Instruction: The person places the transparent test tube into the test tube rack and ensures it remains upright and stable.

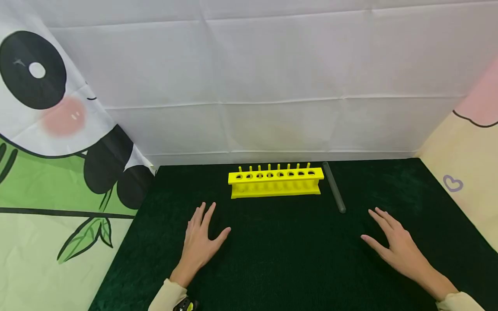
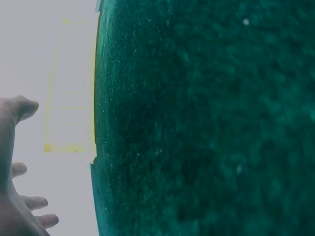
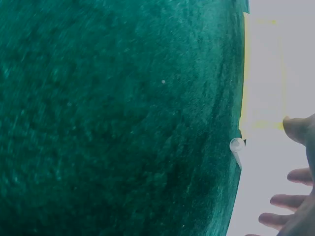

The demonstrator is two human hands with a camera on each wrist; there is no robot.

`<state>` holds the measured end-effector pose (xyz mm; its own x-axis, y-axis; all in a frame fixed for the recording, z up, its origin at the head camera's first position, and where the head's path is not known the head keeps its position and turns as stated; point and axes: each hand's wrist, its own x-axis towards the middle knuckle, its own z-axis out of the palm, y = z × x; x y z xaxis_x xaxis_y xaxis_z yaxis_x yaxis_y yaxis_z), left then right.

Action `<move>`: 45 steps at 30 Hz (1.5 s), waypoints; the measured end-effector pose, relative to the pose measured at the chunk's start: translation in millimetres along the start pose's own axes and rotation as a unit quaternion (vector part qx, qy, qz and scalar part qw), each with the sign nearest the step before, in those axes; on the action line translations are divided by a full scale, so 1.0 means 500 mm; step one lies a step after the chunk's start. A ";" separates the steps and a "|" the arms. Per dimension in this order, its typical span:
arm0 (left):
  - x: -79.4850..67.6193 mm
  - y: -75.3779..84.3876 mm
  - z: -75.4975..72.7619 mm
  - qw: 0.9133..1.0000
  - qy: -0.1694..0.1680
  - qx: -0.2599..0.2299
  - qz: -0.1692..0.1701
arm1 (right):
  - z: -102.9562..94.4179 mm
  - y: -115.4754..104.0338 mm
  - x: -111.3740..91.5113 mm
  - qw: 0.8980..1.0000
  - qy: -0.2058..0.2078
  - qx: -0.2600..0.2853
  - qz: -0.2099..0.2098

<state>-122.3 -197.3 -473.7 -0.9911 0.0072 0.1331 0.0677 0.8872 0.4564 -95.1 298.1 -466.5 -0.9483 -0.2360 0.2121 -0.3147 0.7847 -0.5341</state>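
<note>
A yellow test tube rack stands towards the back of the dark green cloth, with a row of round holes and a row of upright pegs behind them. Just right of it lies a clear test tube, its rounded end towards me. My left hand is in front of the rack's left end, fingers spread, holding nothing. My right hand hovers to the right of the tube, fingers extended and thumb apart, also holding nothing. In both wrist views the rack looks washed out by glare.
The green cloth covers the table. A white curtain hangs behind its far edge. Printed cloth with a panda lies along the left side, and a cream and pink sheet along the right.
</note>
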 end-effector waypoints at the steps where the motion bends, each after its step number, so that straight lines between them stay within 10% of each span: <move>1: 0.000 0.000 0.000 1.000 0.003 -0.013 0.000 | -0.001 -0.003 0.000 1.000 0.004 0.008 0.000; 18: 0.039 0.001 0.012 0.974 0.059 -0.220 -0.006 | -0.005 -0.036 0.020 0.996 0.085 0.021 -0.021; 45: 0.128 0.029 0.032 0.950 0.075 -0.302 -0.017 | -0.032 -0.053 0.069 0.993 0.088 0.064 -0.051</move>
<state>-186.4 -176.8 -472.7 -0.9692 -0.1229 0.2136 0.1353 0.4592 0.8780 -119.0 278.3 -431.7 -0.8931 -0.1988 0.4035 -0.4221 0.6804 -0.5991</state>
